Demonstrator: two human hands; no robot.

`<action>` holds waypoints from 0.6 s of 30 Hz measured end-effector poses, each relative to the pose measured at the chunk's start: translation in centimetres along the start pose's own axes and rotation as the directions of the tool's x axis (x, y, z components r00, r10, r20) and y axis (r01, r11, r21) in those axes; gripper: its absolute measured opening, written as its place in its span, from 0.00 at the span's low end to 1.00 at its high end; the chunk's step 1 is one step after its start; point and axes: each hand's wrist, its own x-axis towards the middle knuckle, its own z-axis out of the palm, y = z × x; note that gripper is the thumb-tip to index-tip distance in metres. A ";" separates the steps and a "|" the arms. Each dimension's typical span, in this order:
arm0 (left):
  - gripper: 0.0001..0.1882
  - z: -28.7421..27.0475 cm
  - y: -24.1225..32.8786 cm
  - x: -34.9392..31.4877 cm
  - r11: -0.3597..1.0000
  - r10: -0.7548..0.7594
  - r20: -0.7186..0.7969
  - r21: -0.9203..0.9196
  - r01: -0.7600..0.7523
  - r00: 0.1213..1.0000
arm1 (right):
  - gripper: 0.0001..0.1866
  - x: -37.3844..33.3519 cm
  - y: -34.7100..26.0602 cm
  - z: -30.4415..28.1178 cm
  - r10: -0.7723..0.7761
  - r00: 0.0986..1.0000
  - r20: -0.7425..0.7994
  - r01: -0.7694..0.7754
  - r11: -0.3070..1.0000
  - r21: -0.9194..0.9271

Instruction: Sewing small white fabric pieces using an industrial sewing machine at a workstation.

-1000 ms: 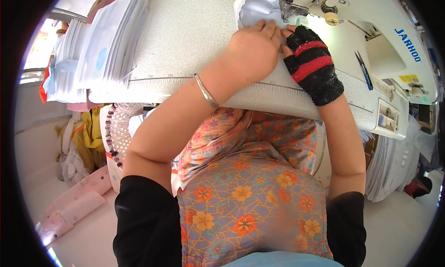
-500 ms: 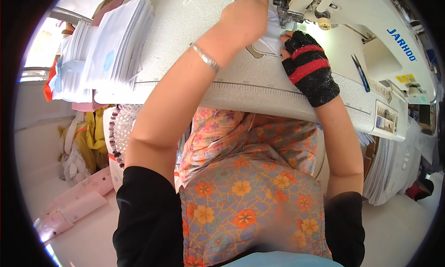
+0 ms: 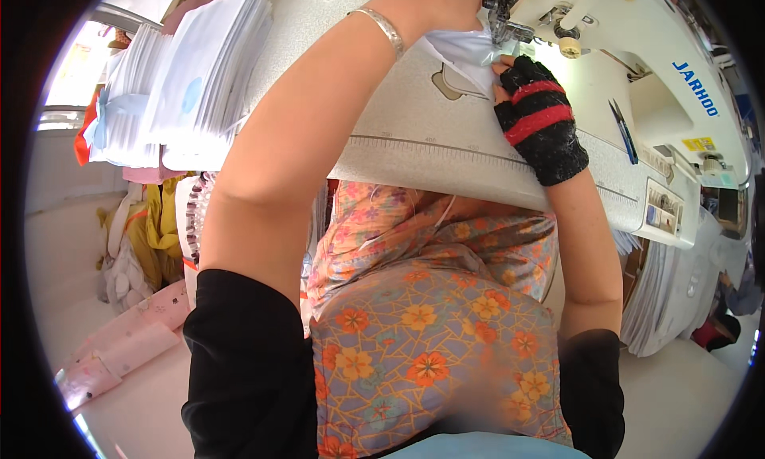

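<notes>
The left hand (image 3: pixel 450 9), bare, reaches over the sewing table (image 3: pixel 382 116) toward its far edge, with its back turned up and the fingers bent down at the left of the needle and presser assembly (image 3: pixel 500 17); the fingertips are hidden, so I cannot tell whether they are clamped on anything. Just under this hand lies a piece of white cloth (image 3: pixel 466 51), well in from the near edge of the table, its upper part running in beside the presser and its lower corner pointing toward the person. The right hand (image 3: pixel 543 120), in a black fingerless glove with red bands, rests on the table at the right of the cloth. Its bare fingertips are bent and close together at the cloth's right border, with the thumb a little apart below them; whether they pinch the cloth or only press beside it, I cannot tell. A metal plate (image 3: pixel 446 86) with a rounded opening shows in the tabletop just below the cloth. A printed ruler strip (image 3: pixel 434 147) follows the near edge of the table. Toward the right end, dark-bladed snips (image 3: pixel 624 132) lie below the arm of the white sewing machine (image 3: pixel 693 45), and a small compartment tray (image 3: pixel 661 208) is set into the near right corner. At the left end, a thick stack of white pieces (image 3: pixel 203 68) leans beside a second bundle (image 3: pixel 127 100). A silver bracelet (image 3: pixel 386 30) circles the left wrist.
</notes>
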 end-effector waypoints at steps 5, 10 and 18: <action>0.14 0.7 1.1 -1.8 0.999 0.032 -0.130 0.031 -0.028 0.991 | 0.14 0.0 0.0 0.0 0.003 1.000 -0.009 -0.003 1.000 0.006; 0.11 1.3 1.7 -2.5 0.995 0.097 -0.164 0.003 -0.098 0.982 | 0.14 -0.1 0.2 -0.3 -0.004 1.000 -0.008 0.004 1.000 0.016; 0.06 5.0 2.5 -3.4 0.997 -0.026 -0.424 -0.076 -0.007 0.905 | 0.16 -0.2 -0.4 -0.5 -0.017 1.000 0.007 0.017 1.000 -0.016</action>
